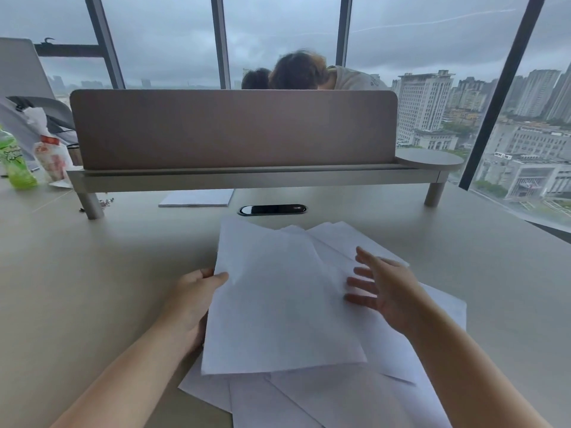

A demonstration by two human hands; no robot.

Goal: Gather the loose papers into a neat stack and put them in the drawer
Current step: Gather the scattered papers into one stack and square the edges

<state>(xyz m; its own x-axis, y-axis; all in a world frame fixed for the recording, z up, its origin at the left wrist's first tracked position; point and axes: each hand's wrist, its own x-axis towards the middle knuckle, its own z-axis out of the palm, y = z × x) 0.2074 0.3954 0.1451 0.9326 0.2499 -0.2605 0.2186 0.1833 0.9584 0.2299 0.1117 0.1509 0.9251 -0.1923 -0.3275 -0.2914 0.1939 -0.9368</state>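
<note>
Several loose white papers (pixel 333 393) lie fanned and overlapping on the beige desk (pixel 92 288) in front of me. My left hand (pixel 193 299) grips the left edge of the top sheets (pixel 278 304), thumb on top, lifting them slightly off the pile. My right hand (pixel 380 288) hovers over the right side of the papers, fingers spread and empty. No drawer is in view.
A padded divider screen (pixel 231 128) on a raised shelf (pixel 247 177) spans the back of the desk. Under it lie a notepad (pixel 197 198) and a black cable port (pixel 272 209). A green bottle (pixel 14 159) and snack packet (pixel 52 159) stand far left. People sit behind the screen.
</note>
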